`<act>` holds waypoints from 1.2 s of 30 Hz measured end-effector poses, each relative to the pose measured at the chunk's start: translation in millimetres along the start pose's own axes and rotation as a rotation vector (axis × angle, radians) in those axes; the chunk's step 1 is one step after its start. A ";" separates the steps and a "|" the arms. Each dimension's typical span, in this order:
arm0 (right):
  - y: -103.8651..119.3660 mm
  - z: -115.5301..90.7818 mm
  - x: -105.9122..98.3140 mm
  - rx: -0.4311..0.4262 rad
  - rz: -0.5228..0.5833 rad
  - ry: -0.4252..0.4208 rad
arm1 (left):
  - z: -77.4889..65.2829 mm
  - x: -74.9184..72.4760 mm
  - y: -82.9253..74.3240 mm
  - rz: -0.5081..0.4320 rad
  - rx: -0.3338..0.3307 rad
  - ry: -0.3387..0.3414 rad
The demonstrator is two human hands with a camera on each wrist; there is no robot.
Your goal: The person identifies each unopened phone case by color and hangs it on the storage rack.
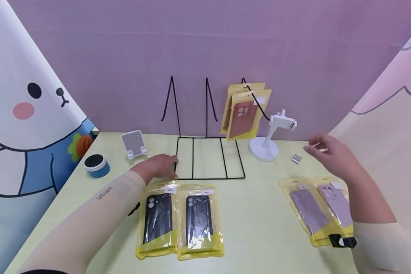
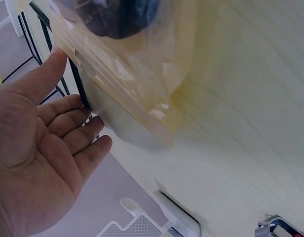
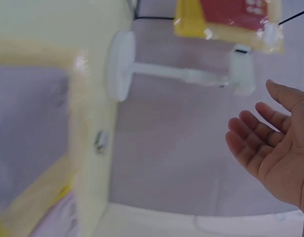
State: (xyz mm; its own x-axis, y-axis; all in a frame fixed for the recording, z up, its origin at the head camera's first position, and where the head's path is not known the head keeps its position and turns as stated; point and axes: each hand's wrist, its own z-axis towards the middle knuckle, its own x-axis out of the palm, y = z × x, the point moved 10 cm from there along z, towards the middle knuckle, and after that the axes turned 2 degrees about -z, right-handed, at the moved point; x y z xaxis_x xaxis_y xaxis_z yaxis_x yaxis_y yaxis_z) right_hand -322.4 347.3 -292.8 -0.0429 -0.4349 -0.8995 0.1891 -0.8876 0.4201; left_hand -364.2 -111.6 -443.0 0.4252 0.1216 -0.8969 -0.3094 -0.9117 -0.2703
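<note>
Desk (image 1: 253, 213) layout: one rack (image 1: 210, 178), three hooks, at the middle of the back edge; two hanging packs (image 1: 244, 118) on its right hook; two black packs (image 1: 198, 224) before it; two purple packs (image 1: 308, 211) near the right edge. Left hand (image 1: 159, 165): extended, thumb spread, loosely open; fingertips touch the rack's left side. Right hand (image 1: 332, 154): raised near the right edge, half open, holding nothing.

— We're looking across the pale worktop (image 1: 253, 217): a mauve backdrop (image 1: 205, 45) stands behind its far edge, faintly creased!
— And we've a cartoon-printed drape (image 1: 31, 129) along the left edge, a pink-and-cream hanging (image 1: 390, 129) by the right!
</note>
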 end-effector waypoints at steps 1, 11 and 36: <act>-6.1 -1.1 5.5 0.005 0.000 0.026 | -0.1 -0.1 0.3 -0.002 -0.002 0.000; -61.0 -8.8 65.9 0.051 -0.040 0.244 | 0.4 -1.3 0.0 -0.007 0.013 -0.005; -84.1 3.3 127.5 -0.096 -0.218 0.338 | -1.3 -0.3 -0.6 -0.012 0.011 -0.008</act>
State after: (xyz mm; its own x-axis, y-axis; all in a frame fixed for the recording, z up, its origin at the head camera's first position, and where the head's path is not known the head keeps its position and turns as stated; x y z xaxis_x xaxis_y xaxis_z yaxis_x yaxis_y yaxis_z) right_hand -347.0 366.0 -442.4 0.2292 -0.1502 -0.9617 0.3023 -0.9282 0.2170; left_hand -363.1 -111.5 -442.1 0.4217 0.1356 -0.8965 -0.3135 -0.9060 -0.2845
